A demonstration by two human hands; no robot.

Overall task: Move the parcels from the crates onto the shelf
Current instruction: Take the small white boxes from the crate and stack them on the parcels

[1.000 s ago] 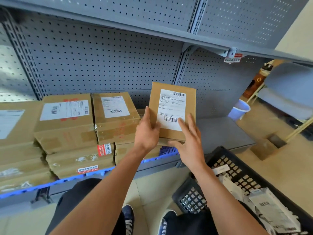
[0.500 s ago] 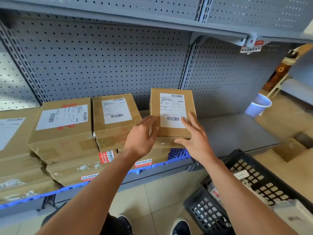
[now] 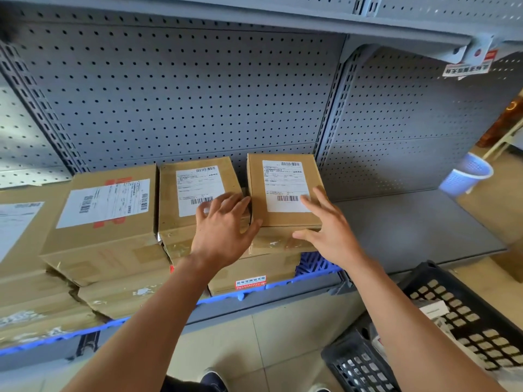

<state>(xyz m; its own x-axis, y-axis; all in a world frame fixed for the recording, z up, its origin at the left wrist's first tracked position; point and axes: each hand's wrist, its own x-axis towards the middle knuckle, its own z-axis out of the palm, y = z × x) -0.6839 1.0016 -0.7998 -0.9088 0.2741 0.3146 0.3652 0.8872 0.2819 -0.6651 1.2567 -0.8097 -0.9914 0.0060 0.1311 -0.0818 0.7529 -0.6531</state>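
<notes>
Lowered since a second ago, the small parcel (image 3: 285, 190) is now lying flat atop the boxes at frame centre on the shelf (image 3: 410, 224); left hand (image 3: 223, 230) and right hand (image 3: 328, 224) are spreading, fingers straight, merely touching it, suggesting this placement is nearly finished.

A small parcel (image 3: 284, 190) lies on top of a stack of boxes on the shelf (image 3: 410, 230), at 12 o'clock from the person. At its 9 o'clock, just beside it, stands a second labelled box (image 3: 195, 199), and further toward 9 o'clock a wider box (image 3: 104, 219), both on lower cartons. The left hand (image 3: 223, 230) sits at the gap between the small parcel and the second box; the right hand (image 3: 328, 230) rests at the parcel's 5 o'clock corner. The crate (image 3: 424, 335) stands on the floor at 4 o'clock, before the shelf. A basket (image 3: 467, 176) stands at 2 o'clock, past the shelf's end.
</notes>
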